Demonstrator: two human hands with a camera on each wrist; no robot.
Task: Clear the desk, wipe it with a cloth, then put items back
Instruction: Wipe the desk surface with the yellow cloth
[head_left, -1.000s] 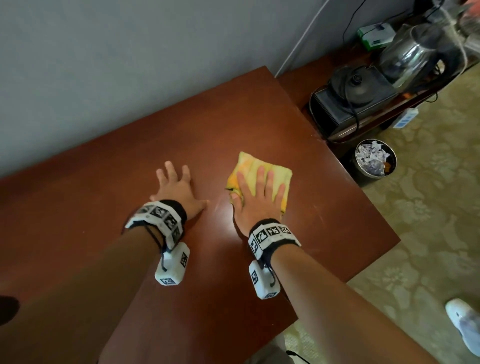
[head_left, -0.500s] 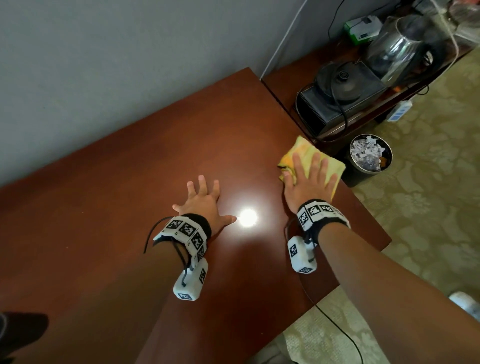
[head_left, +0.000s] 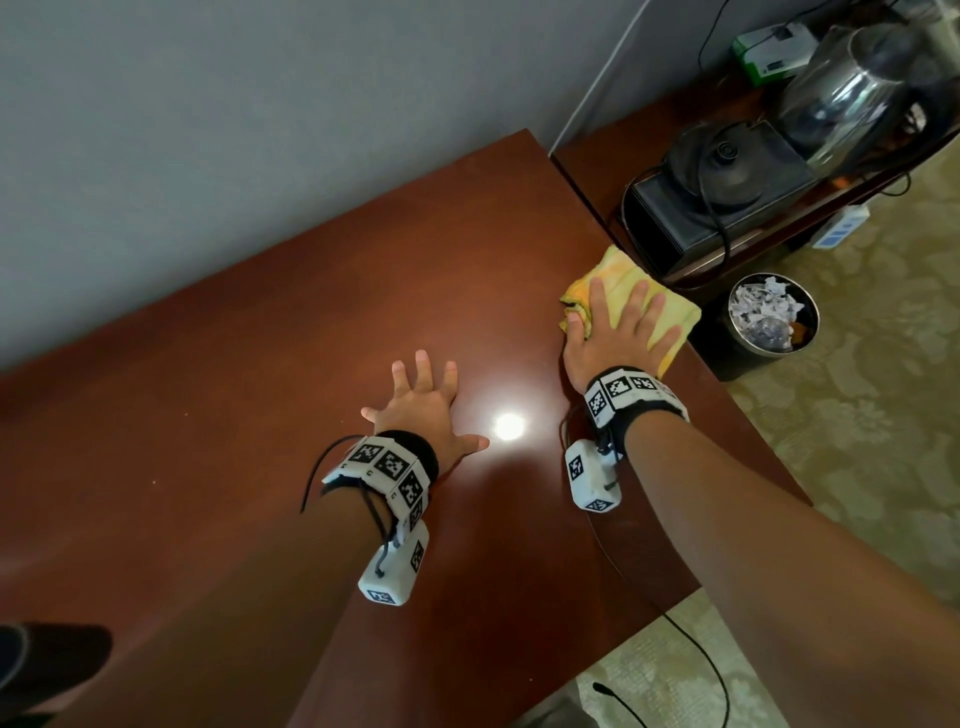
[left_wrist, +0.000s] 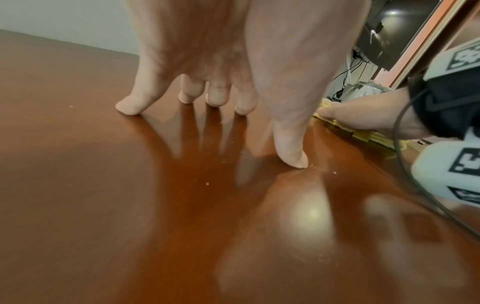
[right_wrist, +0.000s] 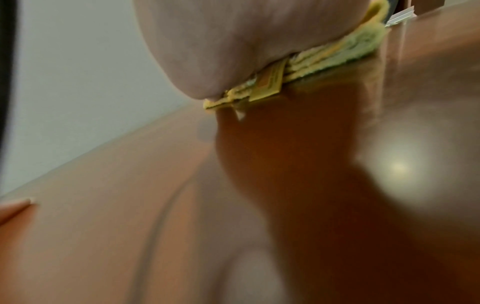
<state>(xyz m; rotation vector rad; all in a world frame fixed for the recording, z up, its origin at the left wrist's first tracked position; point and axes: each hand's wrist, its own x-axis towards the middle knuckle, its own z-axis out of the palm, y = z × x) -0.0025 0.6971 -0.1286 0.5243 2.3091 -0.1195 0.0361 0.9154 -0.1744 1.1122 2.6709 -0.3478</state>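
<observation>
The right hand (head_left: 615, 340) presses flat, fingers straight, on the cloth (head_left: 631, 291) at the desk (head_left: 260, 364) edge; the left hand (head_left: 421, 410) rests spread beside it, grasping nothing.

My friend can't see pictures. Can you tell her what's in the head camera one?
A right hand presses a yellow cloth flat near the right edge of a brown desk. The left hand rests spread on the desk beside it. A wastebasket of paper scraps stands on the floor past the edge.
</observation>
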